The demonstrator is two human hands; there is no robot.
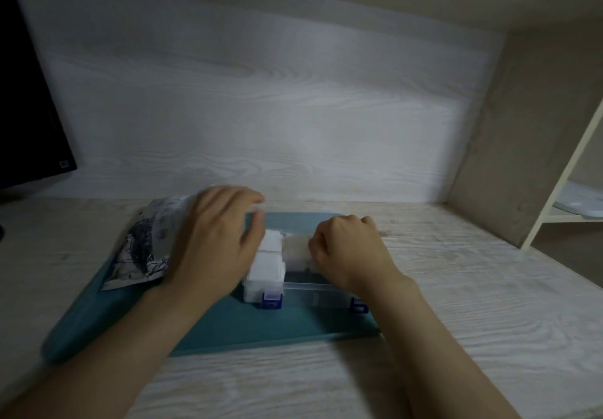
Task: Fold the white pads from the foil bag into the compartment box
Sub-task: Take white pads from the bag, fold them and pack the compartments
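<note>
Springback is the likely trouble: white pads (266, 263) stand proud of the rim at the left end of the compartment box (313, 291), on the teal mat (261, 330) near the foil bag (146, 245), and a slack fold could pop one out. The right hand (349, 249) has its fingers (318, 244) curled tight, pinching a pad into a middle cell. The left hand (215, 239) is blurred; its grip I cannot tell

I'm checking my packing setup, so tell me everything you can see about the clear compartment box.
The compartment box is clear plastic with two blue latches on its near wall. It sits flat on a teal mat. Folded white pads fill its left end, rising above the rim. The left hand, blurred, is beside them; the right hand curls on a pad in its middle.
</note>
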